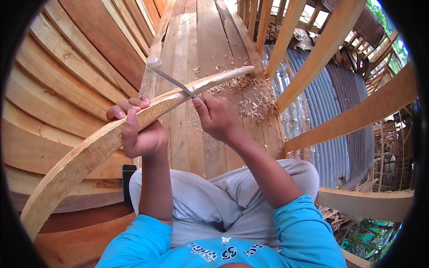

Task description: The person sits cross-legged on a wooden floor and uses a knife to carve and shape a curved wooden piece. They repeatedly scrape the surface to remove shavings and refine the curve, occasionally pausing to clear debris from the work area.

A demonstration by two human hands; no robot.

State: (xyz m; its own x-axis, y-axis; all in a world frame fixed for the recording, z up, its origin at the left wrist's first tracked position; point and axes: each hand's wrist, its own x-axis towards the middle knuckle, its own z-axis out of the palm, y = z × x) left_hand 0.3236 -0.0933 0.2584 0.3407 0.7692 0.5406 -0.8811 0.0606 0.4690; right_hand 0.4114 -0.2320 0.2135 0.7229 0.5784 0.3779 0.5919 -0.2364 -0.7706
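Note:
A long pale length of wood [85, 154] runs slantwise from the lower left to the upper middle, bowed by the lens, its far end whittled thin. My left hand [143, 131] is wrapped round it from below, fingers over the far side and thumb on the near side. In my closed right hand [217, 117] is a knife, its handle hidden by my fingers. The knife's narrow grey blade [172, 80] points up and left, crossing the wood beyond my left hand. By the blade's far end shows a whitish, clear-looking blob [154, 61], too indistinct to name.
Curled wood shavings [252, 96] lie on the plank floor [183, 42], mostly at the right. A plank wall [58, 85] rises close on the left. Wooden posts [315, 60] stand on the right, with corrugated metal sheets [321, 111] beyond. My crossed legs [201, 190] are below my hands.

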